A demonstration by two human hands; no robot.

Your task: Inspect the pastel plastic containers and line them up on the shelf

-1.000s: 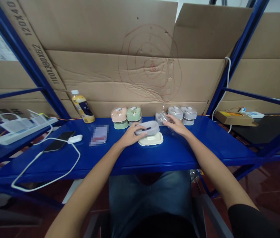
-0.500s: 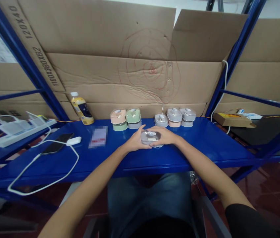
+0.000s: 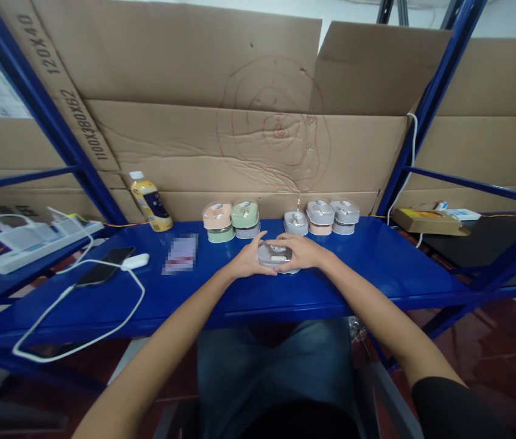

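Gray box [image 3: 275,256] sits between both hands, roughly midway between the front and back edges of the blue surface [image 3: 385,268] and around the middle of its length. Left hand [image 3: 247,258] has it from the left, right hand [image 3: 304,253] from the right, so the grip is snug around the box on both ends, thumbs along the near side. There's a pale sliver [image 3: 292,271] peeking out under its right end, but too much is covered to say what it is.

Along the back edge it's all boxes: a pink-on-green stack [image 3: 218,215] and a green-on-gray stack [image 3: 245,214] side by side, a bit left of center. Then, past a gap, a small gray box [image 3: 295,223], a gray-on-pink stack [image 3: 320,213] and an all-gray stack [image 3: 344,213], lined up toward the right.

Yellow bottle [image 3: 151,204] stands near the back left corner, with a pixelated thing [image 3: 181,254] lying in front of it. Further left there's a dark phone [image 3: 102,271] and a white cable [image 3: 142,296] looping toward the front edge. Cardboard [image 3: 161,134] with red rings [image 3: 280,131] on it rises behind the back edge.
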